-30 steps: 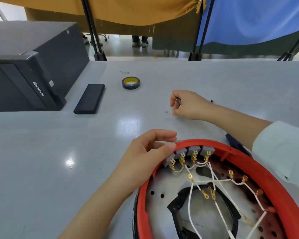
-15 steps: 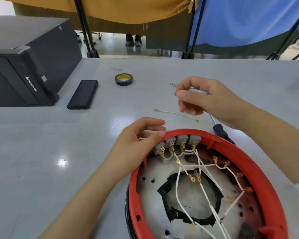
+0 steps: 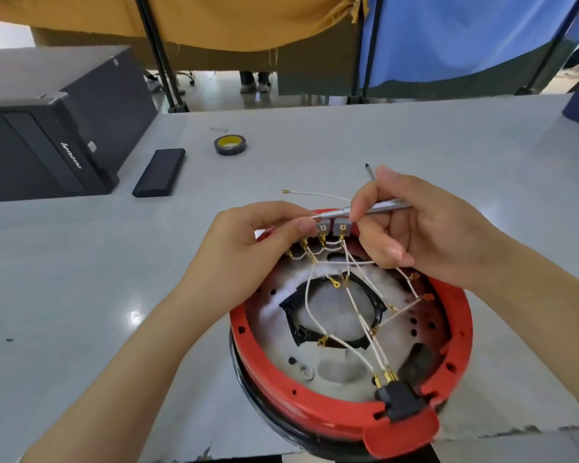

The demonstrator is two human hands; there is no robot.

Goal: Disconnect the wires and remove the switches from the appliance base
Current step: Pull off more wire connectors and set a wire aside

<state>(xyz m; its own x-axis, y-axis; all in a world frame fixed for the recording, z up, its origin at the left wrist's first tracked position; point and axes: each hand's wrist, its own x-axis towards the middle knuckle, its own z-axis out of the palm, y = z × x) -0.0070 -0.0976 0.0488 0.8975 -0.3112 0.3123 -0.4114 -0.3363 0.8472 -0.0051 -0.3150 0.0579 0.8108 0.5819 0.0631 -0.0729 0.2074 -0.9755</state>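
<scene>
- Round red plastic appliance base (image 3: 455,332) lies open side up on the grey table (image 3: 81,295), near its front edge.
- 2 grey switches (image 3: 333,227) show at the base's far rim, white wires (image 3: 355,315) with brass terminals crossing below them.
- Left hand (image 3: 248,259) pinches the rim beside the switches.
- Right hand (image 3: 425,228) grips a slim silver tool (image 3: 365,210), tip above the switches.
- Loose white wire (image 3: 315,194) lies just beyond the base; black tape roll (image 3: 230,145), flat black case (image 3: 159,177) and black computer tower (image 3: 47,128) sit farther back-left.

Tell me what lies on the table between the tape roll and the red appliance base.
In the head view, a loose white wire lies between tape roll and appliance base.
</scene>
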